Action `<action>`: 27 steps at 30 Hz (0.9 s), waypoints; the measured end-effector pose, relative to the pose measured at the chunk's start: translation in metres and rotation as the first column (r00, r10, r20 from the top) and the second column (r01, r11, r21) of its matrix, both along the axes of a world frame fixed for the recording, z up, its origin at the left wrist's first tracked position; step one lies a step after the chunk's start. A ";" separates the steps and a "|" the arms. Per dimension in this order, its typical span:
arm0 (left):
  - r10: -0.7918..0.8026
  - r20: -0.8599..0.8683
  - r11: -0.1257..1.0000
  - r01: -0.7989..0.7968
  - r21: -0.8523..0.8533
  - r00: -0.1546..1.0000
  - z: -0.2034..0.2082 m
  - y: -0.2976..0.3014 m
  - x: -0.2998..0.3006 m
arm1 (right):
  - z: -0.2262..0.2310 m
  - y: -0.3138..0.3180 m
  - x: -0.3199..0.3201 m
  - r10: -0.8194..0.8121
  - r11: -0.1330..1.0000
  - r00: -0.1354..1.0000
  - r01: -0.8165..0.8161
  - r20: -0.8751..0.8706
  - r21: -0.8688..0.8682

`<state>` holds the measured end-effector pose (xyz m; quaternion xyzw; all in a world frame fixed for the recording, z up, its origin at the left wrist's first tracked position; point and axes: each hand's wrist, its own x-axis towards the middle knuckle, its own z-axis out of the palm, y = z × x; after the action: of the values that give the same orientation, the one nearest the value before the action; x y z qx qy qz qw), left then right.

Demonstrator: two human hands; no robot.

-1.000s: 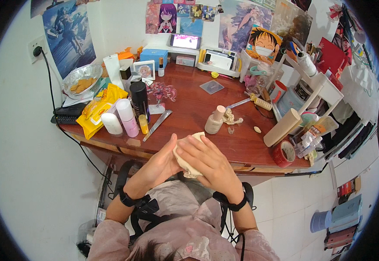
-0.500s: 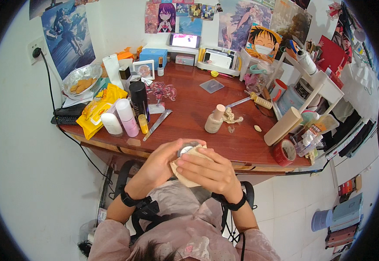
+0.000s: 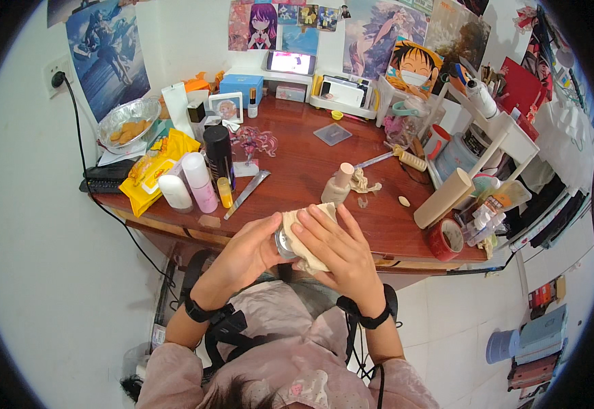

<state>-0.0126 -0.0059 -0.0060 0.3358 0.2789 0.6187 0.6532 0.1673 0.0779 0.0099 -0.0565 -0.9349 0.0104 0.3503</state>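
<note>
Pressing cream cloth (image 3: 297, 244) to a round see-through container (image 3: 284, 245), right hand (image 3: 346, 259) fingers extended, slightly spread | left hand (image 3: 242, 258) fingers partly curled about its left side | container between both hands, at near edge of desk (image 3: 297, 153) | farther: beige bottle (image 3: 336, 191), upright; crumpled cream scrap (image 3: 363, 183) right of it | left: white-capped pink canister (image 3: 204, 194)

A room in a home: you sit at a wooden tabletop (image 3: 297, 160), with illustrated posters (image 3: 385, 41) above its far edge, toiletry bottles (image 3: 199, 182) toward its near-left corner and hanging fabrics (image 3: 559, 143) beyond its right edge.
</note>
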 end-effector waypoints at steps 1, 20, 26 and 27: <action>0.026 -0.016 1.000 -0.026 0.004 1.000 0.000 0.000 0.001 | -0.001 -0.002 -0.004 -0.013 1.000 1.000 0.013 -0.008 -0.023; -0.041 0.013 0.997 0.040 0.063 0.999 0.012 -0.002 0.007 | -0.001 -0.003 0.005 0.108 0.988 0.994 -0.106 -0.009 0.115; -0.031 0.023 0.996 0.029 0.088 0.999 0.008 -0.005 0.001 | 0.003 0.002 0.008 0.055 0.996 0.996 -0.050 -0.072 0.071; -0.032 0.023 0.996 0.030 0.088 0.999 0.007 -0.004 0.000 | 0.001 0.006 0.009 0.051 0.997 0.997 -0.046 -0.060 0.068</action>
<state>-0.0121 -0.0099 0.0008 0.3608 0.2381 0.6243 0.6507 0.1762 0.0836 0.0104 -0.0216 -0.9246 -0.0107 0.3803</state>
